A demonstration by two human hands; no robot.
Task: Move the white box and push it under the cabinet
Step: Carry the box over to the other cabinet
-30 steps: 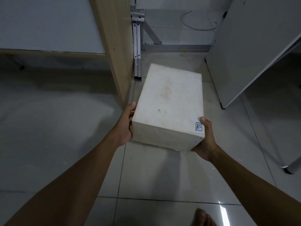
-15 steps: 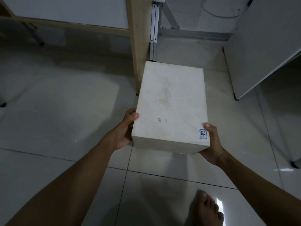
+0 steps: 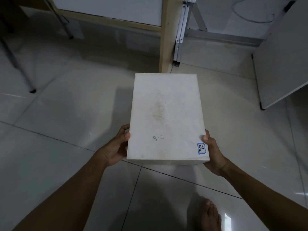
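At the far left, thin dark metal legs (image 3: pixel 20 69) are standing on the pale glossy tiled floor (image 3: pixel 66 114). The left hand (image 3: pixel 115 148) is gripping the near left side of the white rectangular cardboard box (image 3: pixel 166 117), thumb lying on the top edge and fingers curling underneath. The box is being held in the air above the floor, its far edge lining up with the foot of the light wooden cabinet side panel (image 3: pixel 165 35), whose white front panel (image 3: pixel 108 9) is spreading leftward. A small blue-bordered label (image 3: pixel 202 148) is sitting at the box's near right corner. The right hand (image 3: pixel 212 151) is clasping that corner, thumb pressing on top. A bare foot (image 3: pixel 211 215) is showing below, and a white board (image 3: pixel 283 55) is leaning at the right.
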